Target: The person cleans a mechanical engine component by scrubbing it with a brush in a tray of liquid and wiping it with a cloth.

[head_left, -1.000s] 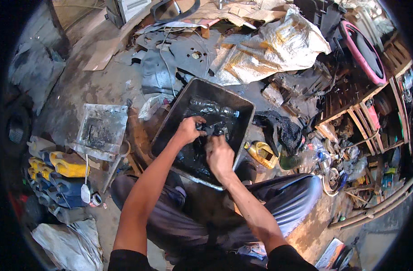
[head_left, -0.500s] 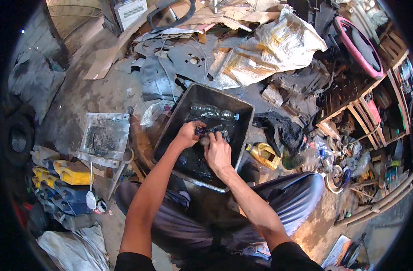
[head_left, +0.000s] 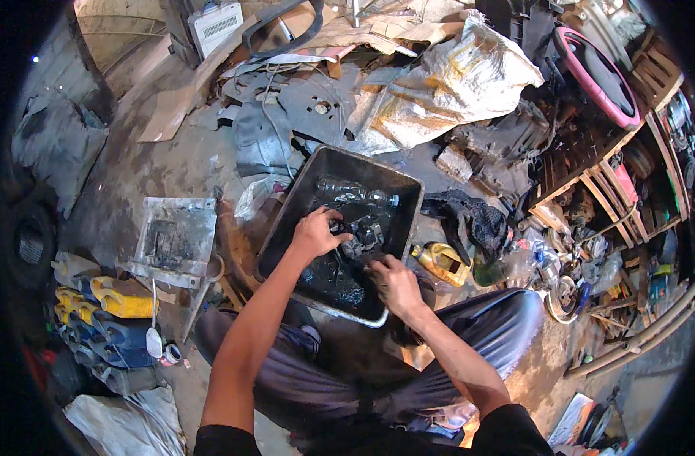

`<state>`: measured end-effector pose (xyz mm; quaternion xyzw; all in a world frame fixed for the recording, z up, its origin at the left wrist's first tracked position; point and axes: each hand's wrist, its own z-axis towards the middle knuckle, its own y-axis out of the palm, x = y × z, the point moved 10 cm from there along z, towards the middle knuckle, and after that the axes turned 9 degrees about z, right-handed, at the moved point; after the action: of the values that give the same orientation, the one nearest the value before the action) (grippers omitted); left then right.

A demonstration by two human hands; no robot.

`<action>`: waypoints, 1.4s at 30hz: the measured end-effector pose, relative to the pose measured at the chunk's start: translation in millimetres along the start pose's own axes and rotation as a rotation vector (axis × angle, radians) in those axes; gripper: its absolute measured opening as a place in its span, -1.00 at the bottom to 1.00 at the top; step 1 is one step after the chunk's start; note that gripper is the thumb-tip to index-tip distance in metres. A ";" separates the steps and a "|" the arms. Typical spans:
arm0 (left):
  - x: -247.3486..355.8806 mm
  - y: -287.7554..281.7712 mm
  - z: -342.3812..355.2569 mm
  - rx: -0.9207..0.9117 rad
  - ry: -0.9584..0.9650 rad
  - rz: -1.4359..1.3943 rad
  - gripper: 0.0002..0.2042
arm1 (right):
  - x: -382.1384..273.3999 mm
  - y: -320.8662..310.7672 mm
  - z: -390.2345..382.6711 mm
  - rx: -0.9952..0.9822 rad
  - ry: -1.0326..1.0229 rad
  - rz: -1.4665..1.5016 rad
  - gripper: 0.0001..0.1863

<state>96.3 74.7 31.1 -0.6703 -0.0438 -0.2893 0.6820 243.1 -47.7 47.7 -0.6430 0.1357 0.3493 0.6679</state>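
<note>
Being kept within the black tub (head_left: 410,213), the dark part (head_left: 367,234) is seemingly grasped by the left hand (head_left: 315,232) alone, the right hand (head_left: 399,287) having been drawn toward the near-right rim, its hold impossible to tell.

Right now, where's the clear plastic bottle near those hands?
In the head view, the clear plastic bottle lies inside the black rectangular tub, near its far wall, beyond the left hand.
</note>
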 end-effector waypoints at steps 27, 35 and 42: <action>28.4 4.4 5.0 -0.025 0.016 0.327 -0.40 | -12.9 8.9 -5.3 0.252 -0.320 -0.100 -0.65; 33.4 9.1 5.9 -0.009 0.166 0.319 -0.43 | 9.0 10.0 -4.6 0.242 -0.264 -0.126 -0.70; 38.6 2.6 -2.2 -0.026 0.194 0.393 -0.24 | 32.7 -19.7 8.6 0.344 -0.112 -0.155 -0.74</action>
<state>128.8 59.5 45.8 -0.6438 0.1573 -0.2143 0.7176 276.9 -28.5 43.3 -0.5075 0.1060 0.3035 0.7994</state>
